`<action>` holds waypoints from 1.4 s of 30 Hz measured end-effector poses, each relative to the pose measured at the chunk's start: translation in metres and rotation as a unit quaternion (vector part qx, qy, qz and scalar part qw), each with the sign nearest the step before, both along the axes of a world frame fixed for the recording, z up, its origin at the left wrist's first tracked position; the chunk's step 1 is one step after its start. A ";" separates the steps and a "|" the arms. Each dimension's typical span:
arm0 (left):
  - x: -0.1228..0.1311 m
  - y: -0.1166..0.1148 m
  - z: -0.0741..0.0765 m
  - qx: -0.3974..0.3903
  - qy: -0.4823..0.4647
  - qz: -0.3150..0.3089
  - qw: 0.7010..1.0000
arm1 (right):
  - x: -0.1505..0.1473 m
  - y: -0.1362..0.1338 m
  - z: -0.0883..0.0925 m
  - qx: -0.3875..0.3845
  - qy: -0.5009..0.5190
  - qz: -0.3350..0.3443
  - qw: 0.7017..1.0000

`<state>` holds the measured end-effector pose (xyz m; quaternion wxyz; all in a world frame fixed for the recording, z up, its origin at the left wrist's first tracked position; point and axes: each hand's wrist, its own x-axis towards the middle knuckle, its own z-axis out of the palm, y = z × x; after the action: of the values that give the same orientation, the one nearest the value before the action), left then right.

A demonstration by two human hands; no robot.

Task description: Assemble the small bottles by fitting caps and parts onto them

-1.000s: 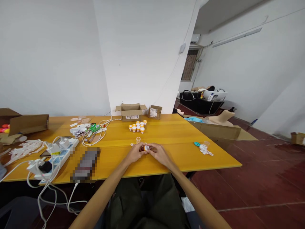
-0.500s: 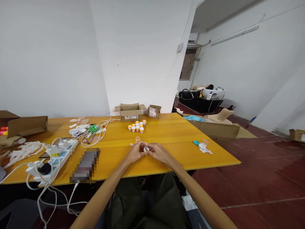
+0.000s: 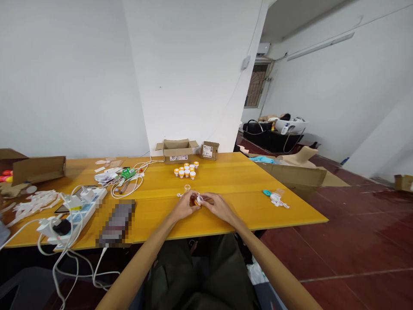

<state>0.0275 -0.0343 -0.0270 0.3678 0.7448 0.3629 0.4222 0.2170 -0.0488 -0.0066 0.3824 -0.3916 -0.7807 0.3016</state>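
Head view: on a yellow-brown table (image 3: 238, 181) an open carton (image 3: 174, 152) was set far back; nearer, the left hand (image 3: 183, 207) and right hand (image 3: 219, 207) were curled inward, and beyond them white-and-orange pieces (image 3: 187, 169) were clustered; between both hands a small round piece (image 3: 198, 199) was gripped, apparently being adjusted; light, steady finger pressure seemed to be called for next

Two hands (image 3: 183, 206), one held orange-and-white piece (image 3: 199, 200), about nine clustered pieces (image 3: 187, 173)
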 end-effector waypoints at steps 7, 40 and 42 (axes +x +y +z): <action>-0.001 -0.002 0.003 0.025 0.028 0.013 0.999 | 0.018 0.011 -0.007 0.026 -0.030 -0.052 0.998; -0.001 0.000 0.000 0.030 0.036 0.022 0.999 | 0.002 0.019 -0.014 -0.093 0.081 0.005 0.992; -0.001 0.000 0.000 0.026 0.031 0.022 0.999 | -0.001 0.016 -0.013 -0.090 0.086 0.006 0.992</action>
<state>0.0269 -0.0342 -0.0268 0.3277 0.7588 0.3792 0.4160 0.2161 -0.0325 -0.0198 0.4096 -0.3921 -0.7169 0.4056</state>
